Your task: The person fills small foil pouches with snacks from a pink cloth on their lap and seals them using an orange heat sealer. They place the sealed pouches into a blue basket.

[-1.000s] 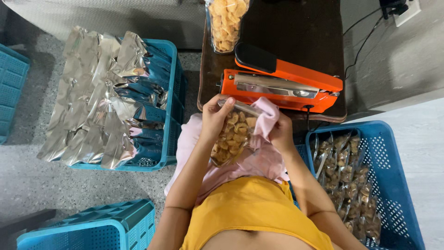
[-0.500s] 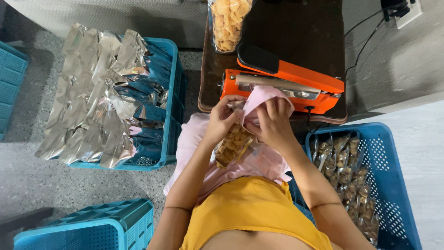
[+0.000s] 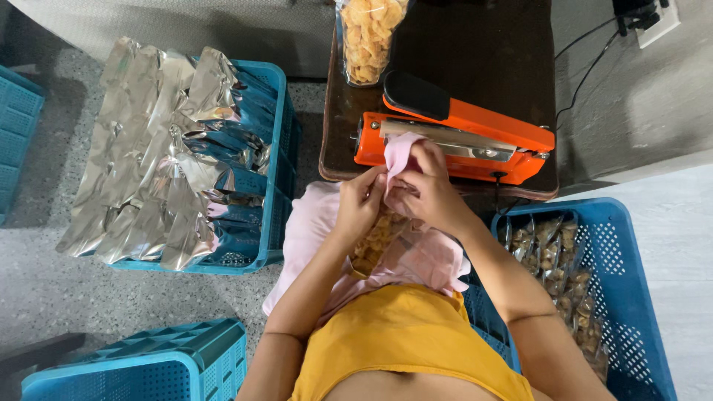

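My left hand and right hand, both pinching the clear snack pouch, have lifted it toward the orange heat sealer at twelve o'clock.

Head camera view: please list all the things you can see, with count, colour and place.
heat sealer: one, orange and black, on the table ahead
table: one, dark brown, top centre
tall snack bag: one, clear, standing on the table
foil pouches: many, silver, piled in the left crate
filled crate: one, blue, right, holding packed snack bags
pink cloth: one, on the lap
snack pouch: one, clear, between both hands
left hand: grip on the pouch
right hand: grip on the pouch top
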